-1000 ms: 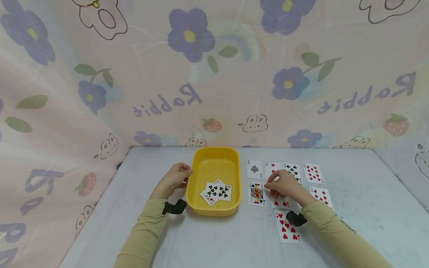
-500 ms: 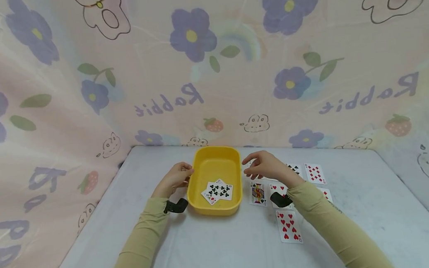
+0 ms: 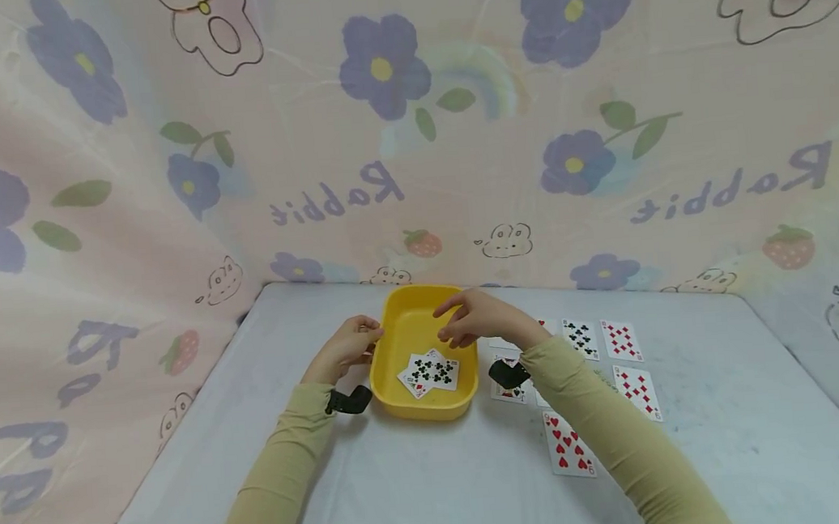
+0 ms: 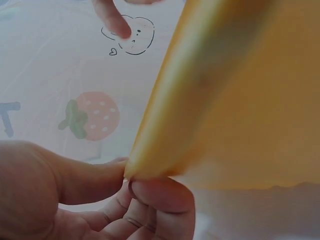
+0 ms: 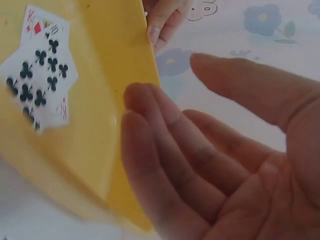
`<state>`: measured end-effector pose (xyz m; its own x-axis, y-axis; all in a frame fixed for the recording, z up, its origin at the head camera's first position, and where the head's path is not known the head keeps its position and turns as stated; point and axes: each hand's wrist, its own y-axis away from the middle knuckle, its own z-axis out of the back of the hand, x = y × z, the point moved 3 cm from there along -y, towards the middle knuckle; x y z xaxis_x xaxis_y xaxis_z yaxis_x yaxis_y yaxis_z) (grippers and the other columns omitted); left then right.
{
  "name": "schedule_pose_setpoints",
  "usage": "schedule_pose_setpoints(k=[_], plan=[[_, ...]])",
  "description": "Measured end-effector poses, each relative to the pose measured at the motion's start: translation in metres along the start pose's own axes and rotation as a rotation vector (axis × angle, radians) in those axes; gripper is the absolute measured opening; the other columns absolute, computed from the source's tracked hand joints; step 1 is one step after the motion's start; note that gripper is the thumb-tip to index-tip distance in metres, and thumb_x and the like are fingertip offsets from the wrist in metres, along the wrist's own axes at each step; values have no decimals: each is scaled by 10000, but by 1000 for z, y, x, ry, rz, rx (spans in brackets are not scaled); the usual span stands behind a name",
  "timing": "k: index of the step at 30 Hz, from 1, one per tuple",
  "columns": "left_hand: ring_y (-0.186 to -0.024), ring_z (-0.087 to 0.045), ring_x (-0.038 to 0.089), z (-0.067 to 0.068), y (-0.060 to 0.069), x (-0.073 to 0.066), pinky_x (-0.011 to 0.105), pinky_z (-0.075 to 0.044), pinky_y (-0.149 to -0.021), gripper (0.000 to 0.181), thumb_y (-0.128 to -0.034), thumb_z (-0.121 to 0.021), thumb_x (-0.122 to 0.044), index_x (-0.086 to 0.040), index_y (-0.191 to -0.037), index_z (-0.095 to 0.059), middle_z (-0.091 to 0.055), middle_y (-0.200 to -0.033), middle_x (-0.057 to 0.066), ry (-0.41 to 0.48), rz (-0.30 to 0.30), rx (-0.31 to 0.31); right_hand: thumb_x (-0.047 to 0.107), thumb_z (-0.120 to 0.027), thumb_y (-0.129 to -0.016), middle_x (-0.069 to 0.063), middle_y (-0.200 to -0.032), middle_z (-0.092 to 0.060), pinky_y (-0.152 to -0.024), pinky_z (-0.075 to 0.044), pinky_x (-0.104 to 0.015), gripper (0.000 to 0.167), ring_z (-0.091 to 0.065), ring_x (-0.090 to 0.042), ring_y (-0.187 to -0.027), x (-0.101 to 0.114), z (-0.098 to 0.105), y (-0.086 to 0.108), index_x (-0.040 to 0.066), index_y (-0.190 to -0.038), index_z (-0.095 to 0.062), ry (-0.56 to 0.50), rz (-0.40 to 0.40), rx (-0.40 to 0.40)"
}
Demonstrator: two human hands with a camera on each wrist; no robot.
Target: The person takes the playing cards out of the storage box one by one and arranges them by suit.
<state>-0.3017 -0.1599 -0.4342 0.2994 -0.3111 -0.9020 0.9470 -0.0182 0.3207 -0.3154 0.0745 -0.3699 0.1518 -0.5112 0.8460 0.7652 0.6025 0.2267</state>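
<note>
A yellow plastic tray (image 3: 427, 412) stands on the white-covered table. My left hand (image 3: 348, 348) holds its left rim; in the left wrist view the thumb and curled fingers (image 4: 162, 195) pinch the yellow edge. Several face-up playing cards (image 3: 427, 372) overlap inside the tray near its front, a clubs card on top and a red-marked king (image 5: 32, 22) peeking out beneath. My right hand (image 3: 485, 318) is over the tray's right rim, with loosely bent fingers and nothing in them. In the right wrist view the thumb stands apart from the fingers.
Right of the tray, playing cards lie face up in rows: a clubs card (image 3: 580, 340), two diamonds cards (image 3: 621, 340) and a nine of hearts (image 3: 569, 445) show plainly. My right hand and sleeve partly cover others. A patterned curtain (image 3: 413, 173) hangs behind the table.
My right hand has moved left, from above the laid-out cards to over the tray's right rim. My left hand keeps its hold on the tray. The view has shifted slightly.
</note>
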Motion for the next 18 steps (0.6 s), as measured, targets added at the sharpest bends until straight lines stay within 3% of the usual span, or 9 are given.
schedule_pose_setpoints(k=[9,18], plan=[[-793,-566,215,-1,1,-2,274,-524,-627,187,-1004,-506,-153,-12,-1126,-507,-564,-994,141,1,13,-6,124,-714,-867,-203,-963,-690,-743,-561,-398,504,-662,-393,-887,-3,-24,-22,-31,-1305,-520,-57,-61,76],[-811,-574,221,0,-1,0,273,-524,-629,187,-1004,-507,-157,-13,-1123,-504,-561,-981,135,-4,20,-8,94,-717,-857,-149,-913,-698,-729,-564,-385,449,-673,-345,-833,-11,-37,-35,-8,-1268,-566,14,-148,63]])
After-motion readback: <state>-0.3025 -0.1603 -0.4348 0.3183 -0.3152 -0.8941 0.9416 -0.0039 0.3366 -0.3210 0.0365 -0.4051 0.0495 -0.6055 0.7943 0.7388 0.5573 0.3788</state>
